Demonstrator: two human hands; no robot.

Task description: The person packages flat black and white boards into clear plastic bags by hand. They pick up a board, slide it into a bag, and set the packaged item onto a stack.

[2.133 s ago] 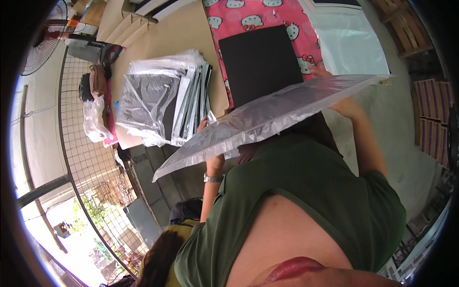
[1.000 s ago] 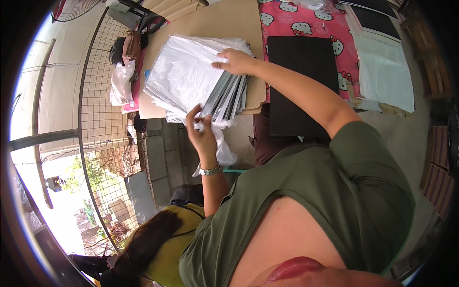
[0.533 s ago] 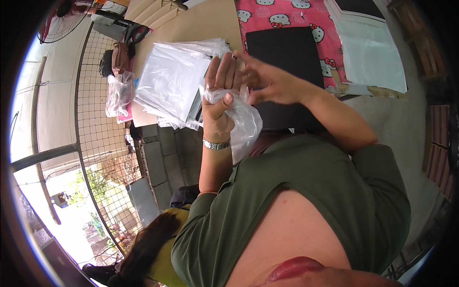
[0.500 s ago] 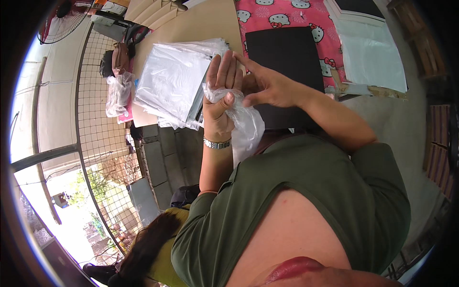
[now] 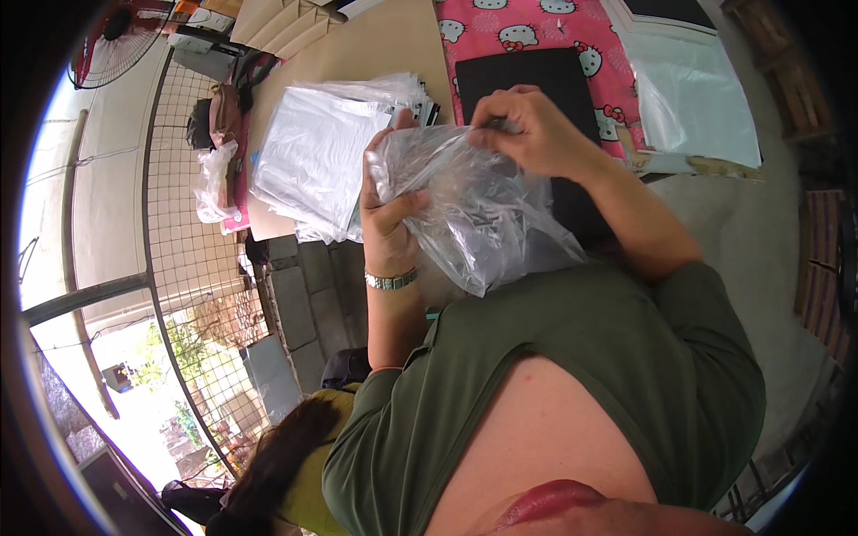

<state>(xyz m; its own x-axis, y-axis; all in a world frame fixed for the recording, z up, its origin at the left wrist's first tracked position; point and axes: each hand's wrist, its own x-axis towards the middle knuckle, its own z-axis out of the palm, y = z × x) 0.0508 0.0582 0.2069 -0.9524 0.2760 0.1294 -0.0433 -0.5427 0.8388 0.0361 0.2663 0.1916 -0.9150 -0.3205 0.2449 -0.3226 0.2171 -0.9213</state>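
A clear plastic bag (image 5: 492, 214) hangs crumpled and partly spread between my two hands, in front of my chest. My left hand (image 5: 391, 210), with a metal-band watch at the wrist, is closed round the bag's left side, thumb in front and some fingers behind the film. My right hand (image 5: 527, 134) pinches the bag's upper edge between thumb and fingers. Under and behind the right hand lies a flat black board (image 5: 523, 76). To the left, beyond my left hand, is a stack of plastic-wrapped flat sheets (image 5: 313, 152).
A pink patterned cloth (image 5: 496, 27) covers the table's far part. Clear plastic sheets (image 5: 693, 107) lie at the right edge. Folded brown cardboard (image 5: 281, 27) sits at the far left, near a fan (image 5: 116, 36). A wire mesh (image 5: 192, 223) stands left; another person's dark hair (image 5: 286, 456) shows at lower left.
The bag, bunched at my left hand before, is now spread wider between both hands. My right hand has risen and moved right, pulling its edge; my left hand has curled round it.
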